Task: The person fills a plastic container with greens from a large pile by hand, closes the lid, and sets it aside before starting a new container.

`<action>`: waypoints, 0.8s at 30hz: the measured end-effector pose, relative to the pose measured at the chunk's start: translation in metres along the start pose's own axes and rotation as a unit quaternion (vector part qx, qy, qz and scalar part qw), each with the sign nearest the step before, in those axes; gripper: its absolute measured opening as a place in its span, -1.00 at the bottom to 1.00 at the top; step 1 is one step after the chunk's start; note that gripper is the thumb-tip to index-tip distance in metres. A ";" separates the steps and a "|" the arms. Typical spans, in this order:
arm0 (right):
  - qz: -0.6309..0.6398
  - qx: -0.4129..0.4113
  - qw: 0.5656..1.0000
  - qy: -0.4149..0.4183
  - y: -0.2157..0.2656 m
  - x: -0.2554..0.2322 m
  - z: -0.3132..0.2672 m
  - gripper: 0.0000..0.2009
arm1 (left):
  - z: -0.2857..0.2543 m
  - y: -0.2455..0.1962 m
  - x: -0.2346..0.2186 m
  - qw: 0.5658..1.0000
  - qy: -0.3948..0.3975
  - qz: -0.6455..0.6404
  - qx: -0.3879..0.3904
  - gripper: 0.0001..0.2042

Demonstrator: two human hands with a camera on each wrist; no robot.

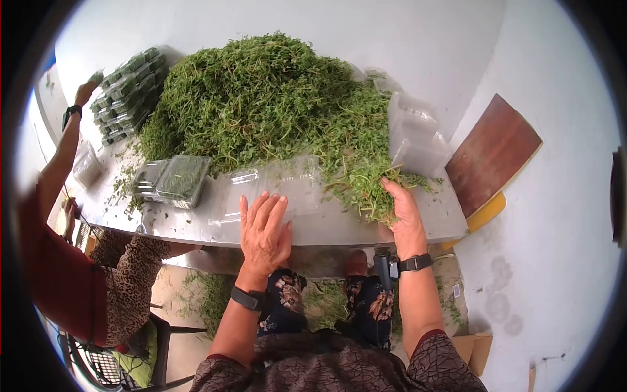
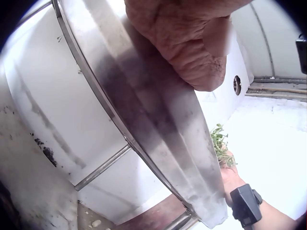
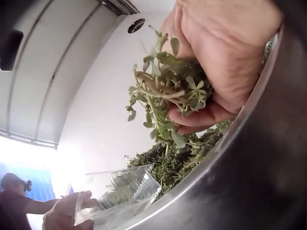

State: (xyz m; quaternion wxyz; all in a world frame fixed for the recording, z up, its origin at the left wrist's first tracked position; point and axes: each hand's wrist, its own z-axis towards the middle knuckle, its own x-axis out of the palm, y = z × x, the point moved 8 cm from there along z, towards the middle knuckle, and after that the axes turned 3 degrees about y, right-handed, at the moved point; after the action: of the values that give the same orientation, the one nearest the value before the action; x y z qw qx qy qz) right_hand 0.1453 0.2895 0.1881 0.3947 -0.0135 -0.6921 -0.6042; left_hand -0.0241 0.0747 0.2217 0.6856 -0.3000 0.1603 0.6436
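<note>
My right hand [image 1: 403, 209] grips a bunch of leafy green sprigs [image 1: 371, 189] above the table's near right side. In the right wrist view the fingers curl round the stems, and small rounded leaves [image 3: 177, 139] stick out past them. My left hand [image 1: 264, 228] is at the near table edge, its fingers extended and slightly spread. Its fingertips overlap the near side of an open clear plastic clamshell box [image 1: 302, 189], which lies flat on the table. Behind the box rises a large heap of the same greens [image 1: 255, 98].
Filled clamshell boxes [image 1: 183, 179] sit left of the open one, and more form a tall stack [image 1: 130, 91] at far left. Nested clear boxes [image 1: 418, 134] stand at right by a brown board [image 1: 494, 153]. Another person [image 1: 72, 281] reaches toward the tall stack. A metal table edge [image 1: 326, 245] runs in front.
</note>
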 end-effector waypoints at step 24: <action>-0.019 -0.007 1.000 -0.007 -0.005 -0.001 0.000 -0.71 | 0.013 -0.019 -0.006 0.992 0.007 0.119 0.038 -0.66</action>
State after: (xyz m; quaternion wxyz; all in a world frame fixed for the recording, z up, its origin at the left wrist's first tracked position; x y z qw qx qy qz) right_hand 0.1435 0.2882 0.1832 0.3781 -0.0070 -0.6904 -0.6167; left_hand -0.0085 0.0779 0.2388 0.6139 -0.2569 0.2237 0.7121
